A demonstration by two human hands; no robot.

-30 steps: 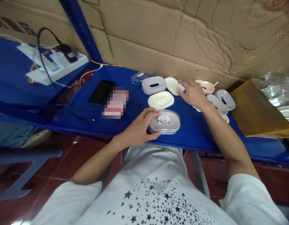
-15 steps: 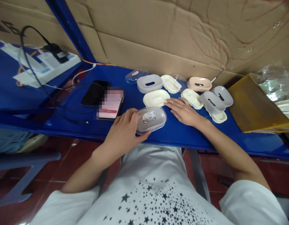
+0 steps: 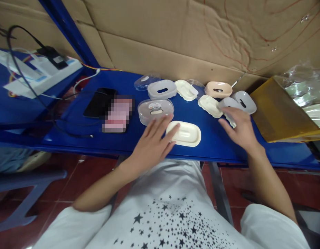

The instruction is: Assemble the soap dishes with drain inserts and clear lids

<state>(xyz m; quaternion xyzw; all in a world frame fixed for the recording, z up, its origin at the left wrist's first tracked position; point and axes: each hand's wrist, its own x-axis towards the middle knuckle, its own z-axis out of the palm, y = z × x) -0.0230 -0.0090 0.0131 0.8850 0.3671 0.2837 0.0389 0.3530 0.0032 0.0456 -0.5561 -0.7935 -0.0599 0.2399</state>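
Note:
My left hand [image 3: 156,140] is open, fingers spread, between a grey oval box under a clear lid [image 3: 144,112] and a cream oval tray [image 3: 189,133]. Its index finger lies over the tray's left end, and its other fingertips overlap the box's front edge. On the right, my right hand [image 3: 240,128] reaches with thumb and fingers apart over a grey oval box [image 3: 227,102], hiding much of it. A second grey box [image 3: 245,100] sits just behind that one. Beside them lies another cream tray [image 3: 209,105].
Along the back stand a grey box [image 3: 156,91], a peach box [image 3: 214,91], a cream tray [image 3: 184,89] and clear lids [image 3: 144,83]. Phones [image 3: 97,103] and cables lie left, near a power strip [image 3: 56,76]. A cardboard carton [image 3: 276,114] stands right.
The lidded box has moved back and left, out of my left hand's grip. A cream tray now lies nearer the front edge. My right hand has moved right to the grey boxes.

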